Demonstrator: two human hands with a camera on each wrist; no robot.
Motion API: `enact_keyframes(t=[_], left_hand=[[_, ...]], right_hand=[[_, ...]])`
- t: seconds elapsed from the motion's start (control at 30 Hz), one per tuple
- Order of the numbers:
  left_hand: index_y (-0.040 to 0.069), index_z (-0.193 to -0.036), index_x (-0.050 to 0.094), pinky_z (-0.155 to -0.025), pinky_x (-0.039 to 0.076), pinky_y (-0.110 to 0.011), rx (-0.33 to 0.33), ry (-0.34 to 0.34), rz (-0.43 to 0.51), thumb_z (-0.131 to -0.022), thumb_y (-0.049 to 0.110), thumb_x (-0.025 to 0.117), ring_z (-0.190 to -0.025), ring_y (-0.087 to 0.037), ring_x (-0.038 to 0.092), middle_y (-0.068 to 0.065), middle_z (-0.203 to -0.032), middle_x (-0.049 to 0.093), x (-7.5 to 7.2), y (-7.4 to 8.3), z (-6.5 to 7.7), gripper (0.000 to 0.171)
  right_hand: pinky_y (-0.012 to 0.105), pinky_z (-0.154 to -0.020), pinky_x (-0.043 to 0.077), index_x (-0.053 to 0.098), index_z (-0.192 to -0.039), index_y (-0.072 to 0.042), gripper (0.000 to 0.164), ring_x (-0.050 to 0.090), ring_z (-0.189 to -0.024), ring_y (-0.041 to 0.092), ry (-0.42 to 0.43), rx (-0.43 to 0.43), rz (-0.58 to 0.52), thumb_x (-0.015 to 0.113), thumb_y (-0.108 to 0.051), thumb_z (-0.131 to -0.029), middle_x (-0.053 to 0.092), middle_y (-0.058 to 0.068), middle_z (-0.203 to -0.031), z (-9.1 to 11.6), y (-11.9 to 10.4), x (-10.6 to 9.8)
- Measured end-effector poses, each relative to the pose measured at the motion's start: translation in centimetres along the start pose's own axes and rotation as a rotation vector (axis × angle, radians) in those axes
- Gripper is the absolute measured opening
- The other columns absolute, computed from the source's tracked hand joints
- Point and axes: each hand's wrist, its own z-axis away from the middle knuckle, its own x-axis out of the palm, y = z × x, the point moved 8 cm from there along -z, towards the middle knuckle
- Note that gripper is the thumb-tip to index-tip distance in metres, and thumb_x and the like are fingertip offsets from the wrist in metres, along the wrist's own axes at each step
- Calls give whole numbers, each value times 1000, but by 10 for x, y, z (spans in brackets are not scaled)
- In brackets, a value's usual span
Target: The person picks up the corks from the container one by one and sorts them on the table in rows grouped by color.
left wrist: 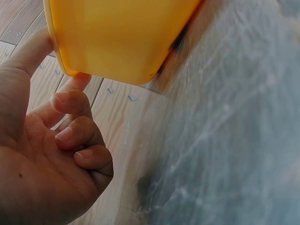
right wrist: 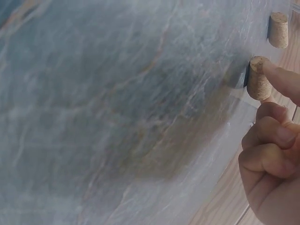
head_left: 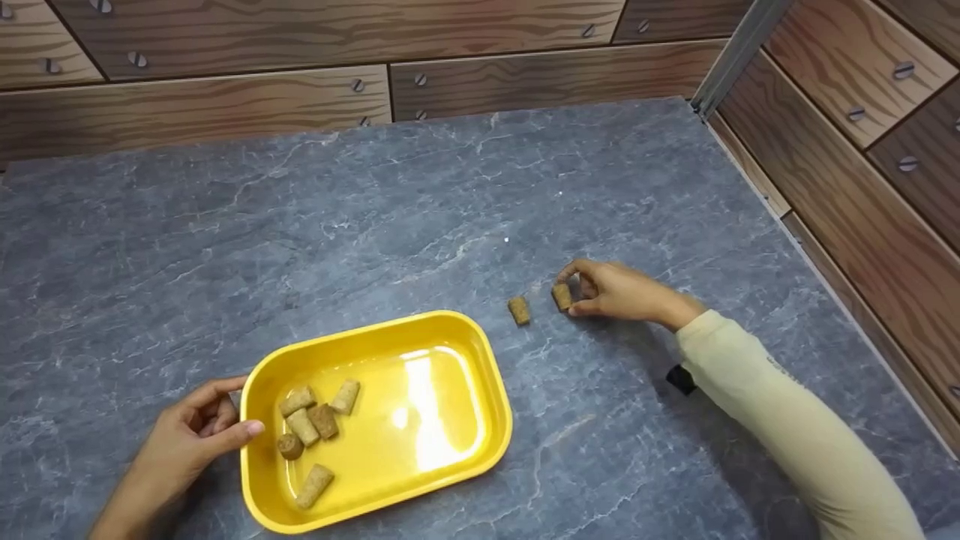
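Observation:
My right hand (head_left: 619, 291) has a cork (head_left: 562, 297) between thumb and index finger, at the tabletop. In the right wrist view that cork (right wrist: 258, 78) stands by the thumb, the other fingers curled below it. A second cork (head_left: 519, 310) lies just left of the hand. My left hand (head_left: 191, 427) grips the left end of a yellow tray (head_left: 375, 501), its thumb at the rim and its index finger by the upper left corner. Several corks lie inside at the left, among them a darker brown cork (head_left: 323, 421) and a separate lower one (head_left: 315, 486).
The grey marbled tabletop (head_left: 337, 225) spreads around the tray. Wood-patterned panels (head_left: 525, 86) border it at the back and right side. A small black object (head_left: 681, 379) shows beside the right sleeve (head_left: 780, 420).

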Motion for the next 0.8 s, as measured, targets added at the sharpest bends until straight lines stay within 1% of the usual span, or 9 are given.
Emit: enact_keyframes(t=[0.17,0.27,0.4,0.53,0.67,0.8], left_hand=[[7,-113,66,-53,35,-22,2,-1,-15,-77,-7,74,-59,-8,39,3,-66,41,1,1,0,39],[7,-113,66,-53,36,-21,9,0,-17,-77,-7,73,-59,-9,39,3,-66,41,0,1,1,39],[6,-114,66,-53,36,-21,22,1,-29,-77,-7,73,-59,-9,39,3,-66,42,0,3,1,40],[7,-114,66,-53,35,-22,19,3,-27,-77,-7,74,-59,-8,39,3,-66,41,0,3,1,39],[5,-114,65,-52,34,-23,21,1,-26,-77,-7,74,-59,-8,39,3,-65,40,1,4,1,39],[5,-114,65,-52,34,-23,6,3,-44,-78,-5,74,-59,-8,39,3,-66,40,0,3,0,39]], right_hand=[[32,-69,42,47,-138,-5,59,46,-71,14,20,0,-14,72,-18,-87,54,3,-83,9,-4,-7],[32,-67,42,45,-140,-5,60,47,-71,14,48,-21,-45,71,-16,-87,54,4,-84,15,-12,-14],[27,-61,41,47,-139,-6,57,43,-65,11,82,-62,-89,71,-15,-88,52,2,-81,25,-28,-21],[23,-59,38,50,-136,-9,54,40,-62,8,107,-132,-112,72,-17,-87,51,0,-79,35,-53,-24],[21,-58,39,52,-135,-10,52,40,-62,6,114,-230,-127,71,-20,-87,52,-2,-78,43,-80,-24],[20,-57,36,53,-132,-10,48,38,-61,5,122,-327,-187,70,-20,-88,48,-3,-75,52,-103,-26]])
